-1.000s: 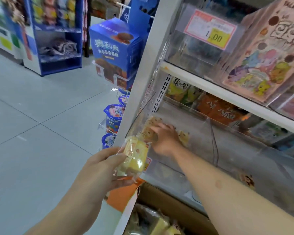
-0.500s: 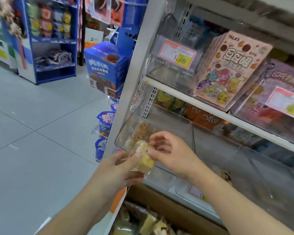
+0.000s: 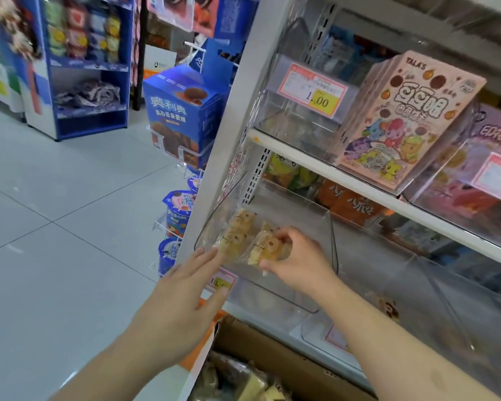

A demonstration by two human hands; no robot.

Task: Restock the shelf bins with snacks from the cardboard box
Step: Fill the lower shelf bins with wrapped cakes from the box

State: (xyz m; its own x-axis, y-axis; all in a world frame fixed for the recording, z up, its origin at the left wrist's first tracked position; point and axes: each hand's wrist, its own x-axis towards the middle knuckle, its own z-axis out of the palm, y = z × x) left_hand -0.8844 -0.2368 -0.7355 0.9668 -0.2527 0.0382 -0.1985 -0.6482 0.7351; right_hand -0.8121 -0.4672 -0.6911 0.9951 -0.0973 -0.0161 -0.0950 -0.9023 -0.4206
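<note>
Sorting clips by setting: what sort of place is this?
Most likely a small shop's snack aisle: a price tag on clear shelf bins, boxed biscuits, and a blue display stand across the tiled floor.

Open-topped clear bin [image 3: 315, 285], room right of the snack packs [image 3: 237, 235]; shelf board [image 3: 359, 192] close overhead.

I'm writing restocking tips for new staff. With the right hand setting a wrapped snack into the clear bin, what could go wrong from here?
1. The right hand pinches the wrapped snack close to the clear bin's low front edge; let go too early, it may slide out toward the floor.
2. The snacks already in the bin lie loosely, so pushing the new one in could shove them askew.
3. The left hand is open beside the bin, perhaps too low to catch a fall.
</note>
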